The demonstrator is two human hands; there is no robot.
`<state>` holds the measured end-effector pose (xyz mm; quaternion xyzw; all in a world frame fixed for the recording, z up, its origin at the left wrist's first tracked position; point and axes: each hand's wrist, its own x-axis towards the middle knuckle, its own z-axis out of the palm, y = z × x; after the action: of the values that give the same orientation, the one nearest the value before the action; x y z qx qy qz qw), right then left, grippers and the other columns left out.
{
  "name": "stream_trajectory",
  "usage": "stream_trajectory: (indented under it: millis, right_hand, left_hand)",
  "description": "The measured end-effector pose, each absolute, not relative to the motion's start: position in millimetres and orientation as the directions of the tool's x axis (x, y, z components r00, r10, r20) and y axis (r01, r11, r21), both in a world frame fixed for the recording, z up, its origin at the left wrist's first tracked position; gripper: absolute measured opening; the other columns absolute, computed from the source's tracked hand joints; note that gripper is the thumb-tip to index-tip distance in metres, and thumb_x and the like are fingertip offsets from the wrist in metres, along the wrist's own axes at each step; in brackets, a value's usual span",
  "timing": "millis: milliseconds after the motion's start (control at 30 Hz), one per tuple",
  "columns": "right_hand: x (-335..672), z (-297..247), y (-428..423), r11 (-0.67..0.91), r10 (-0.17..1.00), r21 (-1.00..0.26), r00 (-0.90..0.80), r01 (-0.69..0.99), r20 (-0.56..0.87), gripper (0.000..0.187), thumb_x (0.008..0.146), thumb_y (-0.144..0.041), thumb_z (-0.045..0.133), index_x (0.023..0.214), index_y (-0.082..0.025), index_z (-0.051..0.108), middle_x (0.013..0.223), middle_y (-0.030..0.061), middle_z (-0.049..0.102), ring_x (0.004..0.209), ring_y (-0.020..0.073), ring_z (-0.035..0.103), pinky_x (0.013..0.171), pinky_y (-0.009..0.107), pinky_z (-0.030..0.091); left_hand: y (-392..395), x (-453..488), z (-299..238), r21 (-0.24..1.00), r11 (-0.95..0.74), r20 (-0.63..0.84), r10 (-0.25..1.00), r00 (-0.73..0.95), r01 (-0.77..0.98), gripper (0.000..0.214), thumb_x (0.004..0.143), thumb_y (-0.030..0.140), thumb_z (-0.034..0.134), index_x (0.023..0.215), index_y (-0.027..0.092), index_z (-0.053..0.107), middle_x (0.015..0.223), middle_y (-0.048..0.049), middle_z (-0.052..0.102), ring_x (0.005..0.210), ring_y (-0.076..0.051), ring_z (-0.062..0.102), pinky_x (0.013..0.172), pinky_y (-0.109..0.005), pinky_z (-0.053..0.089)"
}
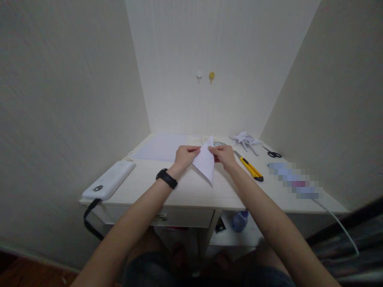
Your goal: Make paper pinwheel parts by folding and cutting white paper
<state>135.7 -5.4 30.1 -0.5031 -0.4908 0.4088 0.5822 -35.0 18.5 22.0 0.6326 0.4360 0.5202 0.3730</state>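
- Paper (206, 163): over the middle of the surface (182, 191), near corner loose; best kept from buckling.
- Left hand (185, 156) and right hand (224, 156): thumbs and fingers pinching the paper; light, level grips would suit.
- White sheet (160, 147): lying far left.

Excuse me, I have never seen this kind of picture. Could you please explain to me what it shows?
Of course. There is no machine: these are a person's own bare hands. The single picture comes from a camera worn on the head, looking forward and down. The left hand, with a black watch at its wrist, and the right hand pinch a white paper between them. On the pale table lie a flat sheet, a long white object at the left, and, toward the right, a yellow cutter, crumpled-looking paper and scissors. One item there is blurred; I cannot identify it.
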Motion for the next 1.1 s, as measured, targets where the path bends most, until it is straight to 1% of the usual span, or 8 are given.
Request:
stream_trajectory:
  millis: [133, 367, 567, 700, 800, 900, 1033, 1100]
  right_hand:
    - [135, 27, -3, 0.147, 0.968, -0.989, 0.205, -0.008, 0.142, 0.032, 0.055, -0.043, 0.081, 0.055, -0.016, 0.063, 0.055, 0.0026, 0.065, 0.048, 0.0145, 0.058, 0.044, 0.025, 0.049]
    - [136, 26, -3, 0.164, 0.971, -0.986, 0.181, -0.033, 0.155, 0.038, 0.050, -0.046, 0.085, 0.056, -0.016, 0.062, 0.052, 0.0003, 0.061, 0.046, 0.0114, 0.054, 0.043, 0.023, 0.046]
    - [139, 28, -2, 0.178, 0.969, -0.982, 0.185, -0.067, 0.163, 0.033, 0.051, -0.043, 0.083, 0.058, -0.017, 0.064, 0.055, 0.0009, 0.063, 0.048, 0.0129, 0.057, 0.045, 0.024, 0.048]
    - [142, 29, 0, 0.179, 0.960, -0.980, 0.233, -0.087, 0.155, 0.028, 0.050, -0.036, 0.083, 0.056, -0.017, 0.063, 0.055, 0.0012, 0.064, 0.050, 0.0135, 0.058, 0.047, 0.024, 0.049]
    - [143, 30, 0, 0.156, 0.967, -0.980, 0.219, -0.121, 0.127, 0.025, 0.049, -0.030, 0.083, 0.058, -0.017, 0.062, 0.058, 0.0016, 0.066, 0.052, 0.0142, 0.060, 0.049, 0.025, 0.051]
    - [144, 31, 1, 0.145, 0.961, -0.979, 0.255, -0.140, 0.106, 0.023, 0.051, -0.026, 0.080, 0.056, -0.018, 0.059, 0.057, 0.0012, 0.066, 0.051, 0.0148, 0.060, 0.048, 0.026, 0.052]
    - [145, 33, 2, 0.121, 0.935, -0.982, 0.348, -0.145, 0.064, 0.014, 0.059, -0.027, 0.071, 0.057, -0.018, 0.060, 0.052, 0.0011, 0.063, 0.045, 0.0149, 0.057, 0.040, 0.024, 0.047]
    - [144, 33, 3, 0.127, 0.924, -0.983, 0.377, -0.132, 0.068, 0.013, 0.062, -0.027, 0.067, 0.056, -0.018, 0.059, 0.050, 0.0007, 0.062, 0.042, 0.0143, 0.055, 0.038, 0.024, 0.046]
  left_hand:
    - [22, -35, 18, 0.903, -0.376, 0.361, 0.927, 0.105, 0.210, 0.020, 0.079, 0.021, 0.074, 0.098, 0.017, 0.079, 0.102, -0.0124, 0.077, 0.094, -0.023, 0.072, 0.087, -0.036, 0.055]
    - [22, -36, 18, 0.897, -0.387, 0.378, 0.922, 0.082, 0.214, 0.021, 0.080, 0.021, 0.072, 0.099, 0.016, 0.079, 0.103, -0.0132, 0.077, 0.095, -0.023, 0.072, 0.088, -0.036, 0.055]
    - [18, -34, 20, 0.915, -0.364, 0.343, 0.929, 0.138, 0.172, 0.021, 0.078, 0.018, 0.073, 0.098, 0.017, 0.079, 0.102, -0.0127, 0.077, 0.095, -0.023, 0.072, 0.089, -0.037, 0.054]
    - [15, -32, 21, 0.926, -0.341, 0.314, 0.934, 0.173, 0.162, 0.019, 0.076, 0.016, 0.074, 0.094, 0.016, 0.080, 0.102, -0.0128, 0.077, 0.094, -0.022, 0.072, 0.090, -0.035, 0.053]
    - [14, -32, 22, 0.925, -0.337, 0.303, 0.932, 0.196, 0.173, 0.018, 0.076, 0.014, 0.074, 0.093, 0.015, 0.080, 0.100, -0.0132, 0.077, 0.090, -0.021, 0.072, 0.087, -0.035, 0.054]
    - [12, -31, 24, 0.926, -0.332, 0.288, 0.928, 0.236, 0.178, 0.018, 0.076, 0.011, 0.072, 0.093, 0.014, 0.079, 0.097, -0.0128, 0.078, 0.085, -0.020, 0.072, 0.083, -0.033, 0.054]
    - [7, -30, 27, 0.934, -0.315, 0.262, 0.925, 0.274, 0.171, 0.018, 0.077, 0.008, 0.071, 0.090, 0.015, 0.079, 0.093, -0.0109, 0.078, 0.078, -0.018, 0.071, 0.079, -0.032, 0.054]
    - [6, -30, 28, 0.938, -0.306, 0.250, 0.923, 0.292, 0.165, 0.017, 0.077, 0.008, 0.071, 0.090, 0.016, 0.080, 0.092, -0.0103, 0.078, 0.078, -0.017, 0.071, 0.079, -0.031, 0.054]
